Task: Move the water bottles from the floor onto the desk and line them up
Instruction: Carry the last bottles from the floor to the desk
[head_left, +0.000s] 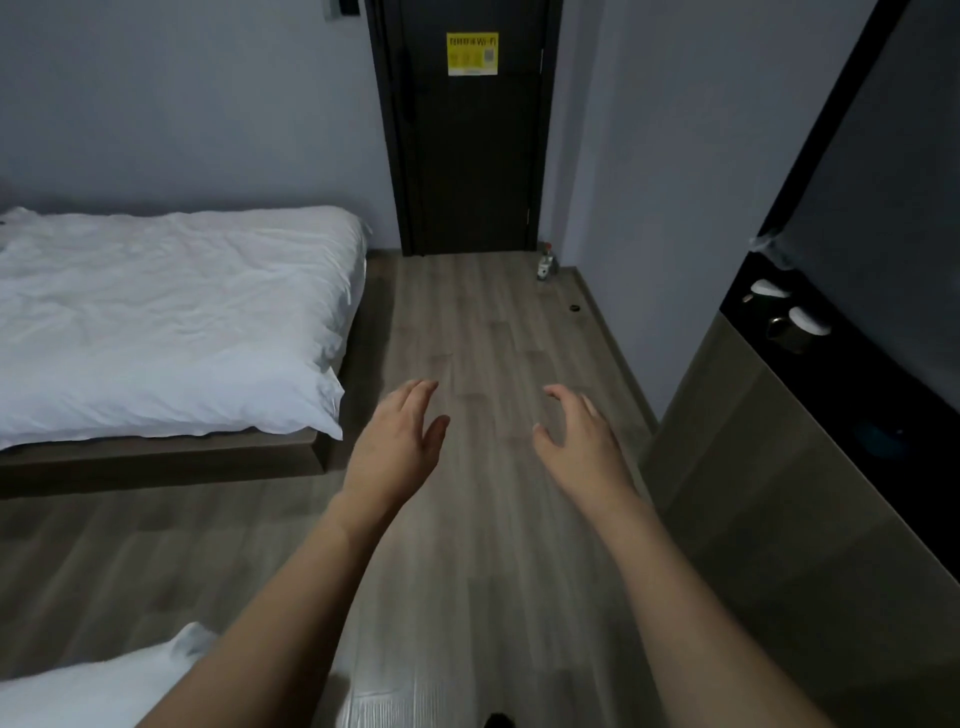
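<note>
At the far end of the grey wood-plank floor (483, 332), in the corner beside the dark closed door (470, 156), one small clear water bottle with a red cap (545, 262) stands upright, well apart from both hands. Left hand (397, 434) and right hand (582, 434) reach forward over the floor, palms facing each other, fingers spread wide and loosely bent, holding nothing. Low bed with rumpled white duvet (171, 312) lies to the left. Dark worktop (810, 353) at right carries two white-lidded cups (details dim). Yellow Wi-Fi notice (472, 53) on the door.
</note>
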